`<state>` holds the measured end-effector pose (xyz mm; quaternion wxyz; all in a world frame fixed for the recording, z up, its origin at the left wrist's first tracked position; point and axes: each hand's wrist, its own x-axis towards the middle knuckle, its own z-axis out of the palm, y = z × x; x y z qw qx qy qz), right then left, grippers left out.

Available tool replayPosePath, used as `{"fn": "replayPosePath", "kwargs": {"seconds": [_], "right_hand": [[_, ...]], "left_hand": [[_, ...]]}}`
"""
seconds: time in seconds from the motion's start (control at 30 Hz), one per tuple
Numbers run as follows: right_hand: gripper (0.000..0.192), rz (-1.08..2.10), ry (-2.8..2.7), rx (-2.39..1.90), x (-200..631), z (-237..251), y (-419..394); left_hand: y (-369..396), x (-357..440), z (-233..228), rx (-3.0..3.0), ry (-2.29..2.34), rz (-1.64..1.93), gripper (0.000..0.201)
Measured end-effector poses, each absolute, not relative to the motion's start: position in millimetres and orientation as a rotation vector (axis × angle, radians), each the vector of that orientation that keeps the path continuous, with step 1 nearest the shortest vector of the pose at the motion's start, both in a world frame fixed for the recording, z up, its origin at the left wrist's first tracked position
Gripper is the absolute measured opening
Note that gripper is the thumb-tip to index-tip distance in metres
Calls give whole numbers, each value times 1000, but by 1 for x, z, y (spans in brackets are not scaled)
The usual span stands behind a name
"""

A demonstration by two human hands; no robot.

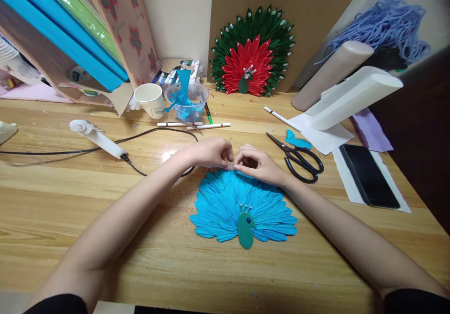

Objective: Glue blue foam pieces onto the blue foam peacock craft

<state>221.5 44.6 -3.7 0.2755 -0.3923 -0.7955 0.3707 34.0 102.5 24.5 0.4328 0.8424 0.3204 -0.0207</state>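
Left hand [213, 151], right hand [258, 163]: fingers pinching tiny, unclear piece at blue peacock fan [242, 206] top edge.

Both hands, left hand [213, 152] and right hand [258, 164], pinch perhaps a small bead at the blue peacock fan's [242, 206] far edge.

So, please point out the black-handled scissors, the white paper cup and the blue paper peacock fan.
Black-handled scissors [298, 158]: head view, on the pivot.
White paper cup [153, 102]: head view, on its side wall.
Blue paper peacock fan [221, 201]: head view, on the left feathers.
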Motion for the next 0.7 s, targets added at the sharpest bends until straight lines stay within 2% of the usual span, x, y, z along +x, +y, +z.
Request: {"fn": "replayPosePath", "kwargs": {"seconds": [0.7], "right_hand": [[32, 1051, -2051, -1100, 221, -1, 44]], "left_hand": [[102, 35, 24, 2119, 852, -14, 23]]}}
